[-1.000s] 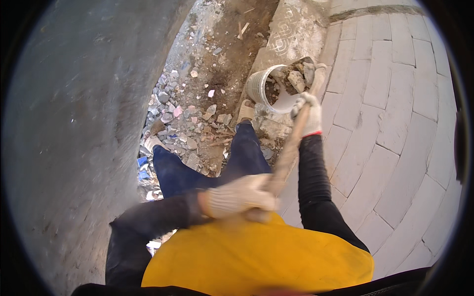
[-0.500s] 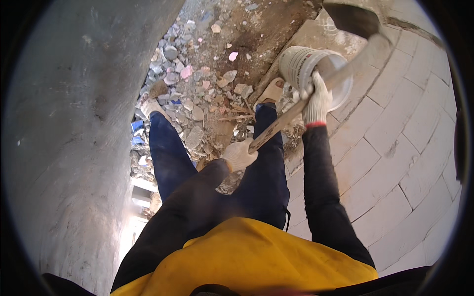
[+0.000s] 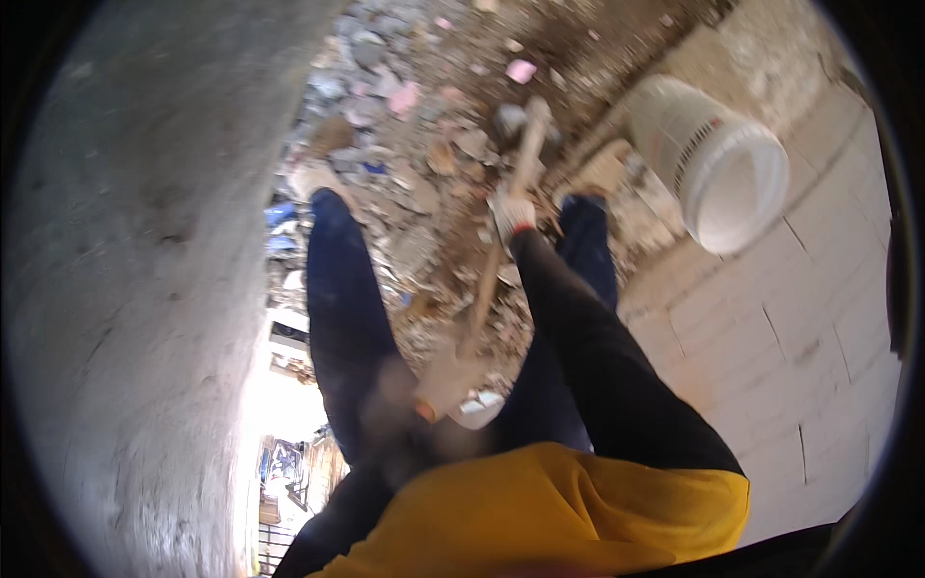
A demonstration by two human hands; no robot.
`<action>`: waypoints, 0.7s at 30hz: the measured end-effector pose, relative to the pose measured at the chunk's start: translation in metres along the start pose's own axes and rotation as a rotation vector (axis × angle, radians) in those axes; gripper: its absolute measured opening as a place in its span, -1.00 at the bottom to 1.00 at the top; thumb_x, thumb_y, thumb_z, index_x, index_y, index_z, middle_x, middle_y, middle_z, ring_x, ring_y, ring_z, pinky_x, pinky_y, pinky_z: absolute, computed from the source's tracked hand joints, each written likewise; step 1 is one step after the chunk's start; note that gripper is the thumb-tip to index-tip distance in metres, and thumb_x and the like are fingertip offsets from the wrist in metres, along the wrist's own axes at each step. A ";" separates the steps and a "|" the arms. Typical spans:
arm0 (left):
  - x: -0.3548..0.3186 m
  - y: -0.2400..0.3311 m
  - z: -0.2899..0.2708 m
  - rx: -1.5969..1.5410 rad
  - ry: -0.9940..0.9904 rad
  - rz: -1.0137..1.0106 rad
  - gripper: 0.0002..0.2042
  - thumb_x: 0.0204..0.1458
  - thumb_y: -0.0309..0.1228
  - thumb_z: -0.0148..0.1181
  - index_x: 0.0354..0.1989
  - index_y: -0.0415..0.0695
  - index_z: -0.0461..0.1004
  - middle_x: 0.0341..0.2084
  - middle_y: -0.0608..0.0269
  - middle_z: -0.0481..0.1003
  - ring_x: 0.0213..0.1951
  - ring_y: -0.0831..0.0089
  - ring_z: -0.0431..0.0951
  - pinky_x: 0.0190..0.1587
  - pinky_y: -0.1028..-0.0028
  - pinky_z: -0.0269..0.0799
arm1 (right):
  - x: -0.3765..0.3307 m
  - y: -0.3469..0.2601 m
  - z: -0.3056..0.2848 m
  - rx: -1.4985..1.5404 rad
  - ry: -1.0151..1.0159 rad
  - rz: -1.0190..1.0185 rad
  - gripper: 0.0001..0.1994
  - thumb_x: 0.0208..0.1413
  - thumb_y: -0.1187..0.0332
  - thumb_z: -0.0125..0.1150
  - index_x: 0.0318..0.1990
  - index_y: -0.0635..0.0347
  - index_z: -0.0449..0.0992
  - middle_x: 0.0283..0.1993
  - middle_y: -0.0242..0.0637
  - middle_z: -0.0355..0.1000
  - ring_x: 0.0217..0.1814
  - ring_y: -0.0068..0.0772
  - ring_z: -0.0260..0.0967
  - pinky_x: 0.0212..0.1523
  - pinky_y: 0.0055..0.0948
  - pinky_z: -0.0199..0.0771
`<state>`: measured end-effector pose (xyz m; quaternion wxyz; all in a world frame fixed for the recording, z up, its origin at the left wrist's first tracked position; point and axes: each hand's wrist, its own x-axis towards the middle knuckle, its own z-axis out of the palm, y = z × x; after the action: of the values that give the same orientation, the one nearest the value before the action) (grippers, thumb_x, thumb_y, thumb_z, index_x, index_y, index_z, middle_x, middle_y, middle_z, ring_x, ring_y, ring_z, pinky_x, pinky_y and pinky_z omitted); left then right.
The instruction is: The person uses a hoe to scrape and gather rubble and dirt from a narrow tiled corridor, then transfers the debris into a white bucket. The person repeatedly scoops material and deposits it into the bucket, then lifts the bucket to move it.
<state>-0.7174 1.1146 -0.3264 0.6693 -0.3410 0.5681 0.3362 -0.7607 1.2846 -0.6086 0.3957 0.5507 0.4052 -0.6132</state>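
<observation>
The shovel handle (image 3: 501, 246) runs between your legs, from your blurred left hand (image 3: 445, 380) low by your lap up to your right hand (image 3: 512, 212) farther out; the blade end past the right hand is smeared by motion and hard to make out. Your right hand, in a pale glove, is clamped round the shaft. The left looks wrapped on the near end, though the blur leaves that grip uncertain. The two hands sit well apart along the wood.

The footing looks like the main risk: rubble (image 3: 424, 164) lies loose under and between your shoes, so a hard swing could roll a stone and tip you. To the right of your right hand a white bucket (image 3: 718, 164) lies tilted on its side, near enough for a wide stroke to knock it.

Pale paving blocks (image 3: 800, 328) spread to your right. A rough grey concrete wall (image 3: 145, 289) curves close on your left, with bright daylight low beside it.
</observation>
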 end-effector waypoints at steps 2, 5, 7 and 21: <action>-0.019 -0.009 -0.021 0.054 0.029 -0.030 -0.33 0.04 0.01 0.48 0.03 -0.44 0.52 -0.28 -0.11 0.65 -0.24 0.12 0.70 -0.11 0.21 0.58 | -0.007 0.018 0.014 0.219 0.211 0.192 -0.91 0.28 0.40 0.31 -0.26 0.10 0.50 -0.42 -0.24 0.37 -0.62 -0.27 0.35 -0.54 0.05 0.65; -0.047 -0.012 -0.041 0.180 0.010 -0.044 -0.32 0.06 0.02 0.45 0.08 -0.41 0.52 -0.21 -0.14 0.67 -0.16 0.06 0.71 -0.01 0.17 0.57 | -0.018 0.036 0.026 0.207 0.298 0.189 -0.93 0.26 0.43 0.29 -0.20 0.19 0.53 -0.45 -0.24 0.34 -0.61 -0.31 0.32 -0.49 0.05 0.71; -0.071 -0.009 -0.047 0.161 0.036 -0.029 -0.33 0.07 0.02 0.44 0.12 -0.38 0.52 -0.17 -0.14 0.67 -0.12 0.03 0.70 0.04 0.15 0.56 | -0.027 0.049 0.031 0.210 0.268 0.120 -0.91 0.26 0.42 0.30 -0.18 0.23 0.54 -0.46 -0.28 0.33 -0.61 -0.33 0.31 -0.44 0.03 0.76; -0.152 0.029 -0.042 -0.835 -0.446 -0.151 -0.61 0.38 -0.16 0.20 0.21 -0.15 0.46 -0.36 0.32 0.51 -0.42 0.52 0.52 -0.35 0.46 0.48 | -0.050 0.034 0.001 0.257 -0.037 0.229 -0.85 0.26 0.34 0.29 -0.31 0.09 0.43 -0.52 -0.40 0.33 -0.59 -0.36 0.36 -0.24 -0.25 0.79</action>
<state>-0.7837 1.0859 -0.1829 0.6032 -0.5406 0.2008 0.5510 -0.7256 1.2730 -0.5605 0.3966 0.6279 0.2509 -0.6209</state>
